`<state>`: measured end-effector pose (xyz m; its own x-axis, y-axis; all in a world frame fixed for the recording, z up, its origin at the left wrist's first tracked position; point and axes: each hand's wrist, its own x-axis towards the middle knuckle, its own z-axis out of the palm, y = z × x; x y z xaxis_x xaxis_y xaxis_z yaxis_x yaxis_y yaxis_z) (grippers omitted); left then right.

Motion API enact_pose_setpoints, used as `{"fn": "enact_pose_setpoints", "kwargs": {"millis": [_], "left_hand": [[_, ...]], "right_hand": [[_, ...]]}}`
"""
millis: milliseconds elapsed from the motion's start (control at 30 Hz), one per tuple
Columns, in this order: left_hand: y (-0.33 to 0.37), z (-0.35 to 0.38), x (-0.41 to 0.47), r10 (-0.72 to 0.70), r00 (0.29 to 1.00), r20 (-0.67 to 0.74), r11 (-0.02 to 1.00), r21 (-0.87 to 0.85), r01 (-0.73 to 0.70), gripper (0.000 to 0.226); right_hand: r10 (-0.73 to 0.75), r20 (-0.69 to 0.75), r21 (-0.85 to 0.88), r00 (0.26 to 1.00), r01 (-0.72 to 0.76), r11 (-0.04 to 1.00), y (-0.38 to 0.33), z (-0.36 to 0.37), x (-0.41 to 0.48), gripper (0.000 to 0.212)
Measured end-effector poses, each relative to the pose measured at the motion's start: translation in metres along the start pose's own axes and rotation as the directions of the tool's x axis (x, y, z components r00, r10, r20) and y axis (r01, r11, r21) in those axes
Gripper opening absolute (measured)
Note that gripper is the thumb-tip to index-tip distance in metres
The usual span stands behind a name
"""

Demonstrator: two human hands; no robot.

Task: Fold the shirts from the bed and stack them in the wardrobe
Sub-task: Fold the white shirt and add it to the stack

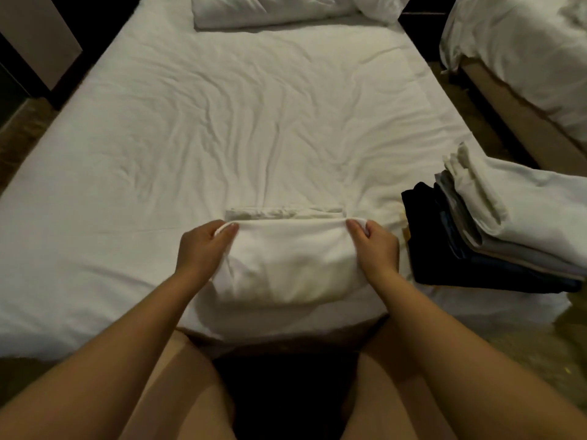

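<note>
At the near edge of the bed (222,122), midway along it, lies the white shirt (286,265), partly folded. Its long axis runs left to right, parallel to that edge.

Left hand (206,246): fingers (230,228) curled over the far-left corner of the upper layer, pinching the cloth. Right hand (373,246): fingers (354,225) pinching the far-right corner in the same way. Both hands hold the shirt, one at each end of the same fold line, and neither is nearer to it than the other.

Governing relation: the body of the shirt lies on the near side of the fingers, towards the person. A narrow strip of the lower layer (286,213) shows flat on the sheet just beyond them, towards the far edge. The held edge runs parallel to that strip and stops just short of it. In my judgement the coming move turns on this gap: the held edge needs to be set down square with the strip, both hands travelling together so that the fold does not skew.

Stack of folded shirts (476,236): at the near right corner of the bed, dark pieces below and pale ones above, just beside the right hand but apart from it. The right hand is the nearer of the two.

No wardrobe is in view. Stacking in it is judged not yet begun.
</note>
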<state>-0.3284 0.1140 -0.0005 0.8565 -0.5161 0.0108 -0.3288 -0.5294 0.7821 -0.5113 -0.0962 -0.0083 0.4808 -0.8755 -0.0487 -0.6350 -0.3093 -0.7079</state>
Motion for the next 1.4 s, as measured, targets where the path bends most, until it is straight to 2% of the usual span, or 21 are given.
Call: {"fn": "enact_pose_setpoints", "kwargs": {"millis": [100, 233, 300, 400, 500, 600, 633, 667, 733, 767, 833, 967, 1033, 1100, 1200, 1400], "left_hand": [[-0.005, 0.012, 0.035, -0.037, 0.999, 0.032, 0.998, 0.048, 0.035, 0.025], [-0.020, 0.026, 0.070, -0.126, 0.977, 0.172, 0.989, 0.101, 0.109, 0.034], [-0.024, 0.032, 0.084, -0.174, 0.962, 0.211, 0.983, 0.092, 0.157, 0.035], [-0.026, 0.034, 0.095, -0.215, 0.954, 0.211, 0.976, 0.073, 0.204, 0.030], [-0.025, 0.034, 0.098, -0.233, 0.948, 0.216, 0.970, 0.125, 0.209, 0.031], [-0.010, 0.030, 0.088, -0.237, 0.969, 0.069, 0.968, 0.098, 0.230, 0.023], [-0.002, 0.027, 0.080, -0.191, 0.981, -0.039, 0.973, 0.122, 0.195, 0.024], [0.006, 0.024, 0.068, -0.082, 0.984, -0.158, 0.978, 0.178, 0.110, 0.029], [0.027, 0.032, 0.033, 0.251, 0.920, -0.302, 0.938, 0.312, -0.153, 0.037], [0.032, 0.046, 0.013, 0.378, 0.880, -0.287, 0.892, 0.366, -0.264, 0.040], [0.029, 0.079, -0.020, 0.479, 0.865, -0.149, 0.815, 0.441, -0.375, 0.043], [-0.007, 0.101, -0.023, 0.378, 0.925, 0.036, 0.755, 0.566, -0.331, 0.044], [-0.022, 0.097, -0.010, 0.328, 0.935, 0.136, 0.694, 0.637, -0.336, 0.050], [-0.028, 0.094, 0.004, 0.260, 0.943, 0.208, 0.678, 0.656, -0.332, 0.054], [-0.031, 0.087, 0.018, 0.131, 0.965, 0.226, 0.720, 0.648, -0.249, 0.062], [-0.045, 0.068, 0.020, -0.060, 0.991, 0.123, 0.764, 0.644, -0.034, 0.071]], "right_hand": [[0.000, -0.007, -0.027, 1.000, -0.001, 1.000, -0.005, 0.015, 0.031, 0.046], [0.016, 0.008, -0.167, 1.000, -0.014, 0.986, 0.000, 0.032, 0.056, 0.034], [0.020, 0.009, -0.206, 1.000, -0.018, 0.978, 0.007, 0.042, 0.063, 0.035], [0.008, -0.045, -0.227, 0.999, -0.018, 0.974, 0.012, 0.052, 0.069, 0.042], [-0.001, -0.058, -0.214, 0.998, -0.011, 0.977, 0.013, 0.056, 0.071, 0.039], [0.047, -0.085, -0.123, 0.995, -0.058, 0.991, 0.009, 0.052, 0.066, 0.032], [0.053, -0.106, -0.106, 0.993, -0.064, 0.992, 0.006, 0.051, 0.061, 0.028], [0.007, -0.150, -0.119, 0.989, -0.025, 0.993, 0.001, 0.052, 0.052, 0.037], [-0.202, -0.242, -0.187, 0.949, 0.159, 0.969, -0.013, 0.059, 0.029, 0.059], [-0.308, -0.247, -0.245, 0.919, 0.248, 0.937, -0.020, 0.068, 0.016, 0.063], [-0.426, -0.136, -0.370, 0.895, 0.353, 0.860, -0.029, 0.088, -0.009, 0.061], [-0.393, 0.137, -0.484, 0.909, 0.407, 0.775, -0.022, 0.106, -0.023, 0.054], [-0.368, 0.233, -0.499, 0.900, 0.435, 0.749, -0.011, 0.107, -0.015, 0.057], [-0.337, 0.314, -0.528, 0.888, 0.458, 0.715, -0.007, 0.105, -0.001, 0.064], [-0.233, 0.391, -0.527, 0.890, 0.425, 0.736, -0.005, 0.096, 0.027, 0.073], [-0.070, 0.360, -0.597, 0.930, 0.287, 0.749, 0.022, 0.053, 0.046, 0.072]]}}
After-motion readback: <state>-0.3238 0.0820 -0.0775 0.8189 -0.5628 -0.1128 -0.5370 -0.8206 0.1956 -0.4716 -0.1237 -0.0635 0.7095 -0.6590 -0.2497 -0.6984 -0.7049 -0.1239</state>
